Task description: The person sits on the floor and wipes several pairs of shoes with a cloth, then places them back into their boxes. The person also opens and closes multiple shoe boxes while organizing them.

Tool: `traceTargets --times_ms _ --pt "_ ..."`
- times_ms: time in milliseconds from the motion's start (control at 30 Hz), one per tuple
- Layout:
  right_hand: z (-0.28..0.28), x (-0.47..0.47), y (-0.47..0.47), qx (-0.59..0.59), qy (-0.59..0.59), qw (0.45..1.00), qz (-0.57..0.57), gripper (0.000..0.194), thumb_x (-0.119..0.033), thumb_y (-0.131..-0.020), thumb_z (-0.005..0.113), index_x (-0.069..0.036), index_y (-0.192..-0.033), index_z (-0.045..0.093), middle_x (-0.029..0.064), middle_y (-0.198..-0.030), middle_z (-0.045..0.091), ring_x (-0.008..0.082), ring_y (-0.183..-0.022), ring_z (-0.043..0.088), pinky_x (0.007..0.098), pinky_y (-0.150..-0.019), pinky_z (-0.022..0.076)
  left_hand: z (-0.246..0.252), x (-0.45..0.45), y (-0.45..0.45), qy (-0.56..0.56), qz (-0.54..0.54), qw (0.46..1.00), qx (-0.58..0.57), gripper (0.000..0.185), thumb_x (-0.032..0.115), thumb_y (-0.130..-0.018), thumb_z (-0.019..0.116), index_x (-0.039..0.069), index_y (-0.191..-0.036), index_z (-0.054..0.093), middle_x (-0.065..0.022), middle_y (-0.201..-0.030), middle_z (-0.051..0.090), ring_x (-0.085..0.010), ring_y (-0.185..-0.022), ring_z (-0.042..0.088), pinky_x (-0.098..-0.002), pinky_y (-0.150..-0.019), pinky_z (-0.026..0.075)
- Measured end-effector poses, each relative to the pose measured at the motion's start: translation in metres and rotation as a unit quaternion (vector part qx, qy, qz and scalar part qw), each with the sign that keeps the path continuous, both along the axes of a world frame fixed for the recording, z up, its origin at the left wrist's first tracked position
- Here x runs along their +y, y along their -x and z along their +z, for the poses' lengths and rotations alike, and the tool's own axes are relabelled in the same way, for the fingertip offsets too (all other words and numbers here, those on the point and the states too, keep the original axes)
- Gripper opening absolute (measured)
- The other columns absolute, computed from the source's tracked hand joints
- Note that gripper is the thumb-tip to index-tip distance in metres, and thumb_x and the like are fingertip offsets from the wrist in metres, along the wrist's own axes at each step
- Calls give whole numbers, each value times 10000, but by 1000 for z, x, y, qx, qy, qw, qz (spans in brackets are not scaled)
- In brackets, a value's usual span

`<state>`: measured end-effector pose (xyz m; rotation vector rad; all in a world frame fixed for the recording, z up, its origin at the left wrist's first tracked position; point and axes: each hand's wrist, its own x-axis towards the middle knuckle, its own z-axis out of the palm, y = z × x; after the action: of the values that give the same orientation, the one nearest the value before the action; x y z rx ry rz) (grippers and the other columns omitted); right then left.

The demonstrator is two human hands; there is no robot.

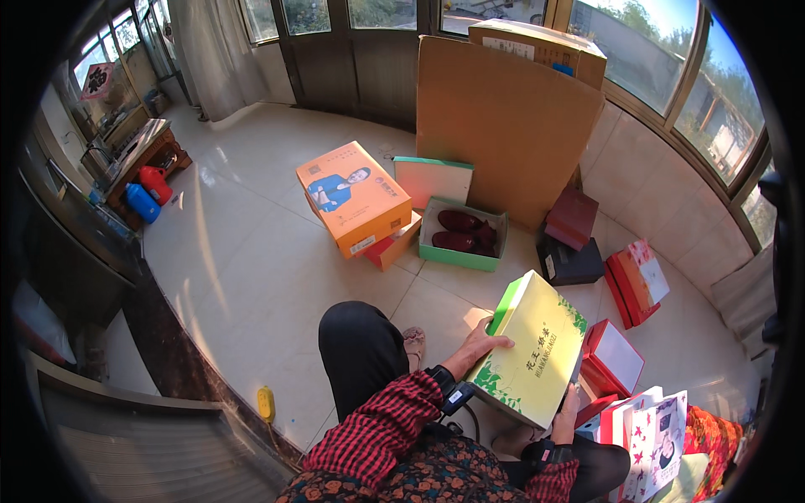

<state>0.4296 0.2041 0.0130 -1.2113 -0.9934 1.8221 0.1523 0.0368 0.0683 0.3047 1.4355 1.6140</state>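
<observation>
Between my two hands is a yellow-green lidded shoebox [534, 358] with green leaf prints and writing on its lid, tilted above my lap. My left hand [475, 349] grips its left side, with the thumb over the lid. On the lower right side, my right hand [567, 409] holds the box edge, its fingers partly hidden. Ahead on the floor, a green shoebox [462, 256] stands uncovered with a pair of dark red shoes [464, 232] inside. Its likely lid [434, 181] leans behind it.
An orange box [355, 198] sits on a red-and-orange box [393, 245]. A large cardboard sheet [503, 126] stands behind. To the right are a maroon box [572, 217] on a black box [569, 261], red boxes [635, 283], and paper bags [657, 440]. A yellow power strip [266, 404] lies left.
</observation>
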Motion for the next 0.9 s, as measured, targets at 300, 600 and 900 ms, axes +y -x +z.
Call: traceTargets --times_ms 300,600,900 --pt "65 1 20 44 43 998 3 375 -396 -857 725 -200 -1161 627 -39 -935 688 107 -777 654 252 -562 456 165 -87 82 -342 177 922 -48 725 198 -806 720 -2 -1428 404 -137 -1133 627 -224 -1011 647 -327 -896 532" --pt "60 -8 24 -41 32 997 -50 448 -403 -809 750 -159 -1165 628 -10 -1015 646 131 -846 623 295 -613 479 171 -295 184 -297 491 801 172 467 281 -926 612 -10 -1285 549 -119 -1189 634 -235 -1102 611 -366 -956 484" --pt "47 -12 29 -83 67 993 -49 393 -369 -816 741 -175 -1142 639 -1 -990 661 139 -867 627 293 -596 501 -76 -474 103 -148 686 711 -45 608 386 -865 669 47 -1350 527 -102 -1245 609 -279 -1102 585 -409 -959 464"
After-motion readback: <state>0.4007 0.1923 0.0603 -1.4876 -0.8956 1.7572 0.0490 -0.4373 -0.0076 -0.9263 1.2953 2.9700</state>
